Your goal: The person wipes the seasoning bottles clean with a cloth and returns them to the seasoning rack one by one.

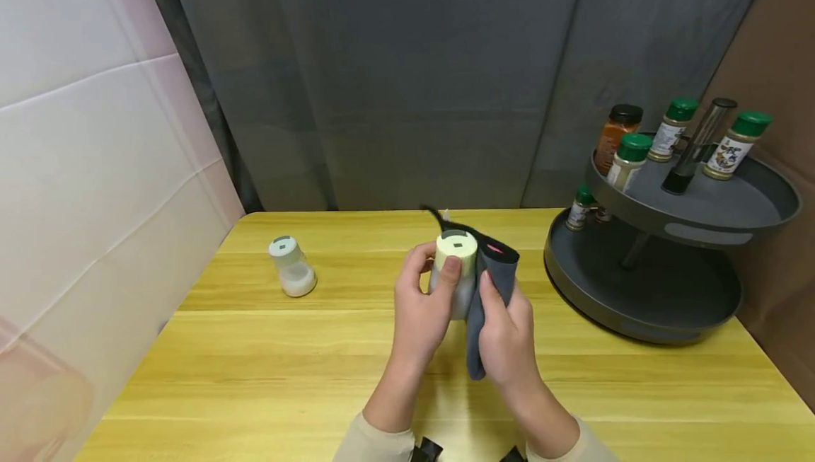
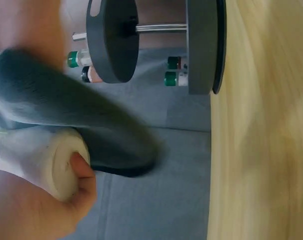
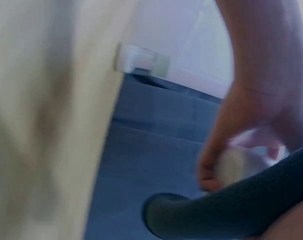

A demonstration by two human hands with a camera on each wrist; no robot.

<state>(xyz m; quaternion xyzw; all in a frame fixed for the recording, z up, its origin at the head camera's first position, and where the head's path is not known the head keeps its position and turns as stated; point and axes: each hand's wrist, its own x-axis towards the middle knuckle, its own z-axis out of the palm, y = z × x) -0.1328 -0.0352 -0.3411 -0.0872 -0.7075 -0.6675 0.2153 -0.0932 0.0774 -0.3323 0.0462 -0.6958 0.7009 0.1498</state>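
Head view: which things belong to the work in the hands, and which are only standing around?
Apparently in use:
jar in left hand
grey cloth in right hand

Seemingly only standing around:
second jar
two-tier stand
spice bottles on it

The cloth (image 1: 499, 279) is grey and black, the lid (image 1: 465, 247) beside it pale yellow, the bench (image 1: 286, 377) streaked yellow, the rack (image 1: 643, 315) by its right edge dark grey.

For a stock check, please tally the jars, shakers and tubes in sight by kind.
Green-lidded jars: 5
Black-lidded jar: 1
Pale-lidded shakers, one of them held: 2
Tall dark-ended tube: 1
Total: 9
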